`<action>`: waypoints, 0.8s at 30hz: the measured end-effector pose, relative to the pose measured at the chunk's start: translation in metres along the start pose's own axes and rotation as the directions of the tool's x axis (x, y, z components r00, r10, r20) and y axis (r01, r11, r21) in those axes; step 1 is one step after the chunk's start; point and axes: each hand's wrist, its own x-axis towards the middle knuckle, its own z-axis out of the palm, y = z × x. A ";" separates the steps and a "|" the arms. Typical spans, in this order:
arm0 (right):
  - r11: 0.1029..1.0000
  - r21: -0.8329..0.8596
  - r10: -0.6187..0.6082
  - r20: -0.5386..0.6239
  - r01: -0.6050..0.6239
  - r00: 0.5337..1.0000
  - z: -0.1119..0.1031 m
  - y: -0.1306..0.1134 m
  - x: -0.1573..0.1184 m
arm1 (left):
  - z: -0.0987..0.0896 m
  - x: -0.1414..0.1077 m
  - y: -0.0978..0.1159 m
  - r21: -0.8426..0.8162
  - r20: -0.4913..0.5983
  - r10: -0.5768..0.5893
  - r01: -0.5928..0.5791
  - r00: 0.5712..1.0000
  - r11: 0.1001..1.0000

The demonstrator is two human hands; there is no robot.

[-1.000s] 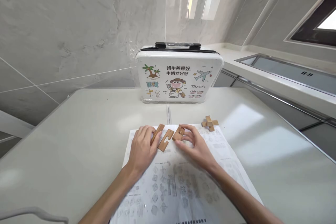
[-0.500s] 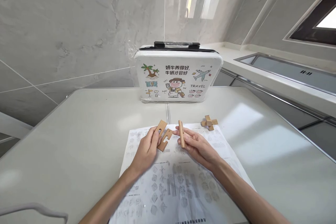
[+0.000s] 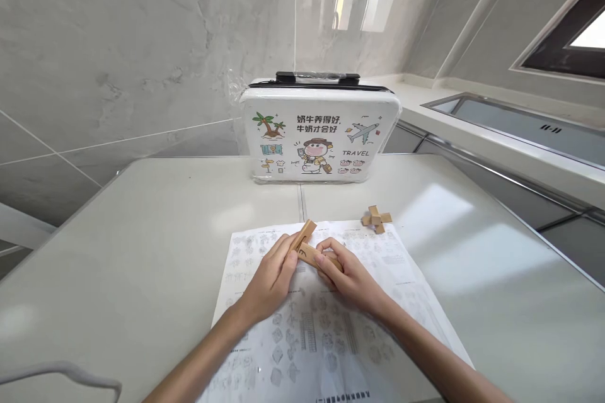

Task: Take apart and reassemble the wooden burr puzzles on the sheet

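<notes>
My left hand [image 3: 268,280] is closed around flat wooden puzzle pieces [image 3: 305,233], which point up and away to the right. My fingers hide how many are in it. My right hand [image 3: 348,274] pinches another wooden puzzle piece [image 3: 309,254] with a dark curved mark near its left end. That end touches or overlaps the pieces in my left hand; whether they interlock I cannot tell. Both hands are above a printed sheet [image 3: 250,340] covered with small diagrams. Beyond my right hand, a cross-shaped wooden puzzle [image 3: 376,219] rests at the sheet's far right corner.
A white plastic-wrapped case [image 3: 283,167] with cartoon prints stands at the back of the pale table [image 3: 155,252]. Behind it rises a grey tiled wall [image 3: 142,44]. To the right runs a counter with a sink [image 3: 529,126]. A grey cable-like strip [image 3: 70,370] lies at lower left.
My hands have come together. The right hand's piece has turned from upright to slanting and now meets the left hand's pieces, which have also been tilted.
</notes>
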 end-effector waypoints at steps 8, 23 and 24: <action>0.991 -0.130 -0.021 -0.119 0.005 0.993 0.000 0.001 0.000 | 0.000 -0.002 -0.003 0.234 0.056 0.083 -0.094 0.995 0.968; 0.975 -0.222 -0.024 -0.109 -0.001 0.994 0.000 0.002 0.001 | 0.006 -0.001 -0.016 0.403 0.070 0.249 -0.255 0.966 0.879; 0.974 -0.226 -0.028 -0.109 0.003 0.994 0.001 0.002 0.000 | 0.007 -0.002 -0.017 0.406 0.057 0.262 -0.262 0.963 0.875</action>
